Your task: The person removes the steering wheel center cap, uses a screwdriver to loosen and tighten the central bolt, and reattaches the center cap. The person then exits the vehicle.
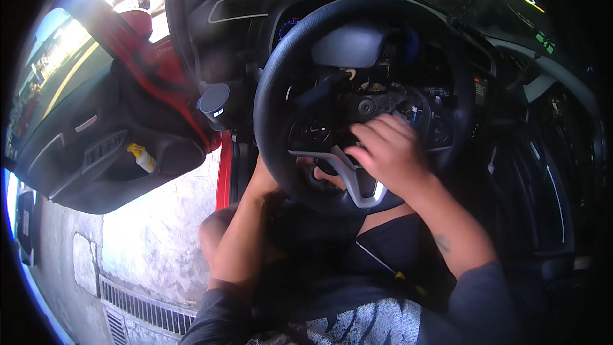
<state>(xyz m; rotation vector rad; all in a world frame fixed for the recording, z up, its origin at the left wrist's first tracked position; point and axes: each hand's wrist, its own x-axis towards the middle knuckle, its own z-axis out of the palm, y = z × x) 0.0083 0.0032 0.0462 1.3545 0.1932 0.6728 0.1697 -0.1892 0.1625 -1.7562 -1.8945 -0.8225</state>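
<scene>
I sit in a car's driver seat behind a black steering wheel. Its grey centre pad is lifted toward the top of the rim, so the hub and its wiring are bare. My right hand lies over the lower hub and the silver bottom spoke, fingers pointing left, with nothing seen in it. My left hand reaches up behind the wheel from below. Only a bit of it shows through the spoke gap, so its grip is hidden. A thin screwdriver with a yellow band rests on my lap.
The driver's door stands open at the left, with a small yellow-capped bottle in its pocket. A round black knob-like part sits by the door hinge. Outside are concrete ground and a drain grate. The dashboard runs off to the right.
</scene>
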